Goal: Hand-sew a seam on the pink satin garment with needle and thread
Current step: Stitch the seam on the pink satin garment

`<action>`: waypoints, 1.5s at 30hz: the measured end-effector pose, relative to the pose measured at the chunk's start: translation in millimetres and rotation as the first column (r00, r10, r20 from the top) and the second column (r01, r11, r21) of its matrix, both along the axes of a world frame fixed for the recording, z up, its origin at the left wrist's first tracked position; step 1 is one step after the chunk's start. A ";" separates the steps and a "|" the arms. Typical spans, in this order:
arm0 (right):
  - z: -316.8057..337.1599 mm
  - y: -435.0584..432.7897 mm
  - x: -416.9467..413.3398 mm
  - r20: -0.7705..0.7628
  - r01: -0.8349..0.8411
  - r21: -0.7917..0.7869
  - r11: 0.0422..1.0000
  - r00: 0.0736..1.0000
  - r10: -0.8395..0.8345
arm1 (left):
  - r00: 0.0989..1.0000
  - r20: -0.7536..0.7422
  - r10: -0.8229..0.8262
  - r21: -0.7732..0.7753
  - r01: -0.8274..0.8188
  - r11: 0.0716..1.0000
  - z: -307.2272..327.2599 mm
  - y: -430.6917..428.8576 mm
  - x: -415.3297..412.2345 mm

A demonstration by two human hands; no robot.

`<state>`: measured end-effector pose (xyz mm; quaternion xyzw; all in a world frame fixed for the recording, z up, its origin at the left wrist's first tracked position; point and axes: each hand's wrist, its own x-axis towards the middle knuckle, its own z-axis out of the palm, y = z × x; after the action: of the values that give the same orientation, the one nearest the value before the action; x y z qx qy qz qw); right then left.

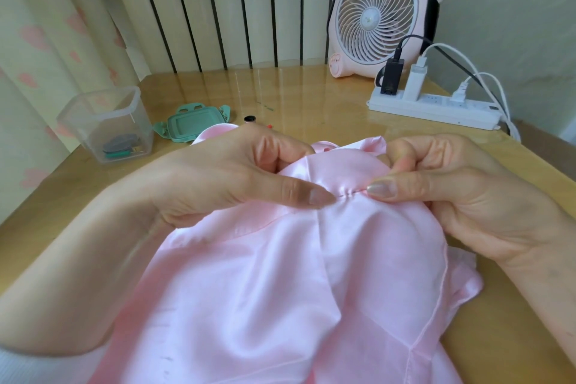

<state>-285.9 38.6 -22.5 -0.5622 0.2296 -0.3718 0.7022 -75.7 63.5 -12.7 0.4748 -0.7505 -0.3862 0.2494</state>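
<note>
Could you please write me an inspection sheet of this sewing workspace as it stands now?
Surface: glossy wooden table, reflective.
Job's things: pink satin garment spread at the near edge and puckered along a seam between the two thumbs. Needle and thread cannot be made out.
Clutter: clear plastic box holding small items. A teal snap-on lid and a small black round object lie beside it.
Grippers: left hand and right hand each pinch the garment at the seam.
Cables: white power strip with adapters plugged in. Black and white cables loop behind it.
Surroundings: pink desk fan, heart-print curtain, striped panel.
</note>
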 end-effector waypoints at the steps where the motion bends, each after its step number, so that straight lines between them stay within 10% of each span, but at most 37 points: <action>1: 0.1 0.0 -0.1 -0.008 0.006 -0.003 1.000 1.000 -0.006 | 1.000 0.006 0.002 -0.002 -0.002 1.000 0.6 0.2 -0.9; 11: -1.6 3.9 -2.1 -0.250 0.165 -0.305 0.938 0.936 -0.246 | 0.994 0.044 0.100 -0.007 -0.100 0.995 -0.8 3.0 -4.8; 25: -9.5 8.5 6.5 -0.215 0.279 -0.444 0.852 0.889 -0.403 | 0.983 0.033 0.183 -0.059 -0.181 0.982 -10.1 -0.1 -4.3; 33: -33.3 15.7 21.2 -0.153 0.327 -0.726 0.605 0.781 -0.606 | 0.968 0.097 0.232 -0.155 -0.215 0.964 -11.4 4.6 -14.0; 45: -10.5 10.0 11.1 -0.207 0.295 -0.330 0.897 0.904 -0.373 | 0.976 -0.070 0.206 -0.002 -0.206 0.978 -5.3 1.7 -5.6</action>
<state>-274.8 48.6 -33.0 -0.6554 0.3580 -0.4388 0.4997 -81.3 65.1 -18.0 0.5352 -0.6900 -0.3710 0.3161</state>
